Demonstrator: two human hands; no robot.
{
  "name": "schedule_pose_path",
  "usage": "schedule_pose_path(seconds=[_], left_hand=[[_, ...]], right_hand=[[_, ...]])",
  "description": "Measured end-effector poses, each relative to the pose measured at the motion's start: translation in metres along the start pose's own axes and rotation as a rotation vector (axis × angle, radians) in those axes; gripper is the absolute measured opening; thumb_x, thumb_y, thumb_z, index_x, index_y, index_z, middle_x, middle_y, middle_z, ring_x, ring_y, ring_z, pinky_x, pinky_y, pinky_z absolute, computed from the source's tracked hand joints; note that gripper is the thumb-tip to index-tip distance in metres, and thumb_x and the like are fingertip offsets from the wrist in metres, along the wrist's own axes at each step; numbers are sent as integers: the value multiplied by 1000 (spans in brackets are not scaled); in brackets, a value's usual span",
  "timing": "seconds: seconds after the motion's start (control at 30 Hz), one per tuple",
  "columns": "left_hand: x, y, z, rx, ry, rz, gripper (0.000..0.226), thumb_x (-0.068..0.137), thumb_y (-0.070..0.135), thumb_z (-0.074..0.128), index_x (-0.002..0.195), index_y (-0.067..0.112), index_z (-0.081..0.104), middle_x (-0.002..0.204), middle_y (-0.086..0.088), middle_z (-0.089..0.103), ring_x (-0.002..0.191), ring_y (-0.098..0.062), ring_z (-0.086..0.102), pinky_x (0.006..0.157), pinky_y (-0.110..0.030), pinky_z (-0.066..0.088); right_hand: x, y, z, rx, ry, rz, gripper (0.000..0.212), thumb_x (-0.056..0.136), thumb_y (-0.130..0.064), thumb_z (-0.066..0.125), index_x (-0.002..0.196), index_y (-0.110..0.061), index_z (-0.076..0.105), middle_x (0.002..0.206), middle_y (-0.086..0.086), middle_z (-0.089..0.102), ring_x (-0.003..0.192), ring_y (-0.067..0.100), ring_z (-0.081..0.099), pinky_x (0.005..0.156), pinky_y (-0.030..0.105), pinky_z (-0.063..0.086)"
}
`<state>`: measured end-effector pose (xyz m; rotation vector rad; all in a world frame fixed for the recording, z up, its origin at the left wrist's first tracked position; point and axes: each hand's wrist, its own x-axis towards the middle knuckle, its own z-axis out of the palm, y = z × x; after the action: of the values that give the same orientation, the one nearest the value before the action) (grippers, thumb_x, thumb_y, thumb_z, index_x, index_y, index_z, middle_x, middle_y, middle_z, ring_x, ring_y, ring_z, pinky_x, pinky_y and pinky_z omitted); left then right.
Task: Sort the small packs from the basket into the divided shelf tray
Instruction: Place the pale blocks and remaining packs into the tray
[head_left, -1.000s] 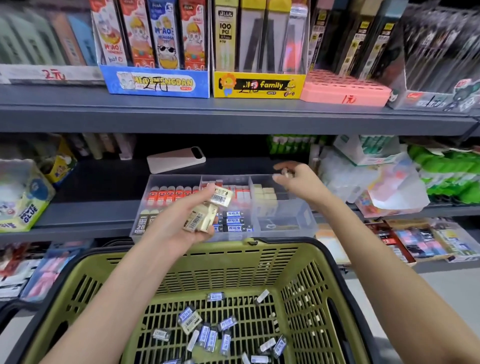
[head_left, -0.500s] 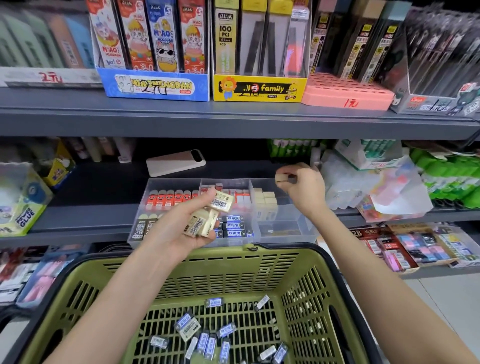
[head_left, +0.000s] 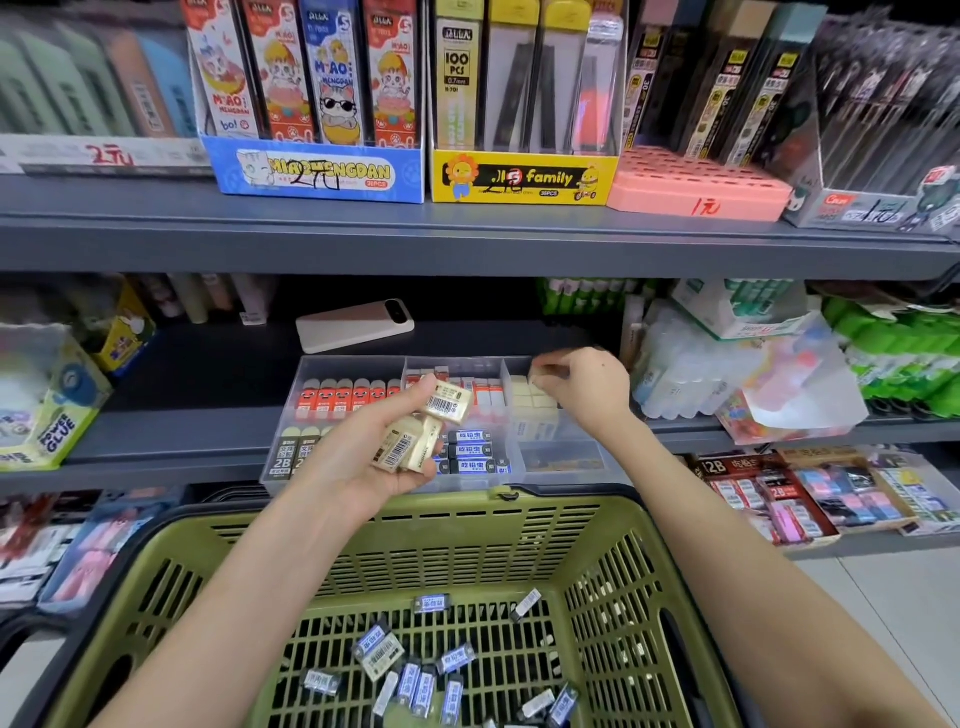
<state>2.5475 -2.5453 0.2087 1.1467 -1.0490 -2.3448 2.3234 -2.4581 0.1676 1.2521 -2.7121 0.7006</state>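
A clear divided tray (head_left: 337, 366) stands on the middle shelf, with red, white, cream and blue packs in its compartments. My left hand (head_left: 363, 457) is palm-up in front of it and holds three cream packs (head_left: 421, 431). My right hand (head_left: 587, 387) pinches one cream pack (head_left: 545, 371) over the tray's back right compartment, above a row of cream packs (head_left: 530, 400). Below, the green basket (head_left: 467, 535) holds several blue-labelled packs (head_left: 415, 670) on its floor.
A white power bank (head_left: 353, 325) lies behind the tray. A glue box (head_left: 47, 400) stands at the left, clear bags and green goods at the right. Display boxes fill the upper shelf (head_left: 467, 234). Lower shelves hold more packs.
My right hand has moved left and down with its cream pack, from beyond the tray's right edge to above the back right compartment. My left hand has stayed put.
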Motion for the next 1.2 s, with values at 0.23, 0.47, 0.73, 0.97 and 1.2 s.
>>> schedule_pose_path(seconds=[0.23,0.47,0.73,0.97,1.2], left_hand=[[0,-2,1,17,-27,-3,44,53,31,81,88,7,70,67,-7,70,65,-21,59,41,-25,47],[-2,-6,5,8,-42,-13,47,51,34,81,89,7,70,68,-8,68,57,-19,61,41,-25,47],[-6,-16,15,67,-89,6,34,52,35,82,77,13,74,75,-7,61,66,-19,56,46,-25,50],[-6,-12,8,102,-133,-11,41,50,45,80,74,13,78,96,-14,56,78,-21,53,49,-25,51],[-7,-13,9,104,-122,-25,45,42,45,82,73,12,78,90,-13,59,76,-21,54,48,-25,51]], right_hand=[[2,4,1,-133,-220,-46,34,95,-23,41,122,-30,61,127,-4,61,117,22,54,98,32,34],[-40,-43,-34,507,-58,-19,34,97,-37,43,90,-18,71,83,-5,72,81,14,63,77,32,48],[-88,-68,-46,970,-215,86,5,85,-19,67,87,-15,69,79,11,69,68,10,60,57,16,46],[-33,8,-68,372,71,92,12,82,-29,70,87,-18,73,76,-3,70,68,10,60,62,25,46],[-5,20,-51,-282,-353,-186,22,92,-35,52,94,-29,73,105,-11,71,100,18,61,93,35,36]])
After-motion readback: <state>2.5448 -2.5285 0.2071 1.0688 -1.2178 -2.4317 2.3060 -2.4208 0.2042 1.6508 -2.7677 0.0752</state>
